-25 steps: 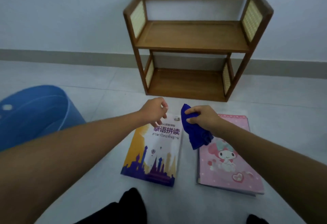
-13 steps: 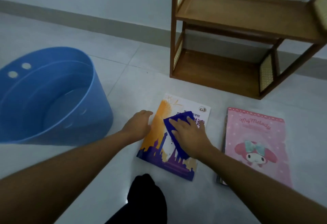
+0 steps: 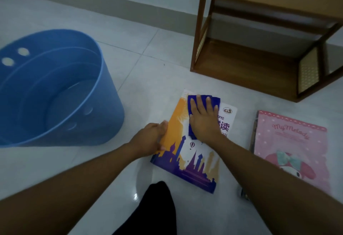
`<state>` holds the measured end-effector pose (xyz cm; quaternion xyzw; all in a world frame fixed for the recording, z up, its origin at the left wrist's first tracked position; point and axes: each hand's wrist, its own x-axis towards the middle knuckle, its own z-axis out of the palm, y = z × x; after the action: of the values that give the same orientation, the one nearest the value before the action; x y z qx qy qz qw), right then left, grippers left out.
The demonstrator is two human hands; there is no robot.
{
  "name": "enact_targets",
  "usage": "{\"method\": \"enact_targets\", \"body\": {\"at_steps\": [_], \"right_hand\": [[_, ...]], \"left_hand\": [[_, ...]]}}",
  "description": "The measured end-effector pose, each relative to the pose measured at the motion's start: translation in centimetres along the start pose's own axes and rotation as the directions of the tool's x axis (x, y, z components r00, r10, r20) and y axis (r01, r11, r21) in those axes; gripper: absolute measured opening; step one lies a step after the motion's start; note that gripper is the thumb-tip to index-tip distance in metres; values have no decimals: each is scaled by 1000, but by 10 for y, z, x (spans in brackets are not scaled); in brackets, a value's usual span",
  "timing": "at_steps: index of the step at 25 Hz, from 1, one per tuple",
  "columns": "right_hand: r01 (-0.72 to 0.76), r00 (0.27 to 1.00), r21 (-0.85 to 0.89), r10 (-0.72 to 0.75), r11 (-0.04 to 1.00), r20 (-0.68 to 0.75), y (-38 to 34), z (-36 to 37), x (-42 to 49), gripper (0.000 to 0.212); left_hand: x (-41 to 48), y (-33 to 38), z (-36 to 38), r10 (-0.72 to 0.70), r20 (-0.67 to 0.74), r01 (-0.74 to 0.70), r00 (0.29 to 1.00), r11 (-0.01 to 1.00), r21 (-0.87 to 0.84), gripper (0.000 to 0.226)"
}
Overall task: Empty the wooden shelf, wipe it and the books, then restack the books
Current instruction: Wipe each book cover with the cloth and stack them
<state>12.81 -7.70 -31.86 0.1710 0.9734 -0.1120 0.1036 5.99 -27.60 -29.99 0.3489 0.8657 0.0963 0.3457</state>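
While the left hand (image 3: pixel 152 139) grips the language textbook's (image 3: pixel 187 164) left edge so it cannot slide on the floor (image 3: pixel 148 86), the right hand (image 3: pixel 203 121), fingers flat, presses the blue cloth (image 3: pixel 214 100) over its cover; beyond, the wooden shelf (image 3: pixel 250 67) stands empty.

home room | tiled floor (image 3: pixel 141 79) | wooden shelf (image 3: pixel 246 66) | bucket (image 3: pixel 104 86)

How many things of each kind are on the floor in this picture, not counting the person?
Books: 2, the orange and purple book and the pink book
Cloths: 1, the blue cloth
Buckets: 1, the blue bucket
Shelves: 1, the wooden shelf
Total: 5
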Motion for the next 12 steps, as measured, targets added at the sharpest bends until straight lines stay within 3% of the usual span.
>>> {"method": "enact_targets", "body": {"at_steps": [2,4,7,9,12], "right_hand": [[193,981,57,-193,979,-10,-13,12,-10,60],[415,910,138,-411,899,-57,-3,19,-27,60],[534,839,184,-543,825,0,24,6,-26,61],[422,900,177,-434,889,33,28,-5,-10,67],[104,994,110,-108,989,35,5,-14,24,83]], "left_hand": [[1,-3,2,7,11,-8,1000,1000,28,88],[1,-3,0,-7,7,7,1000,999,48,93],[-3,1,-3,19,-7,-18,1000,994,110,95],[-5,4,-4,82,-29,-76,996,982,172,97],[-4,3,-4,141,-31,-129,989,960,248,100]]}}
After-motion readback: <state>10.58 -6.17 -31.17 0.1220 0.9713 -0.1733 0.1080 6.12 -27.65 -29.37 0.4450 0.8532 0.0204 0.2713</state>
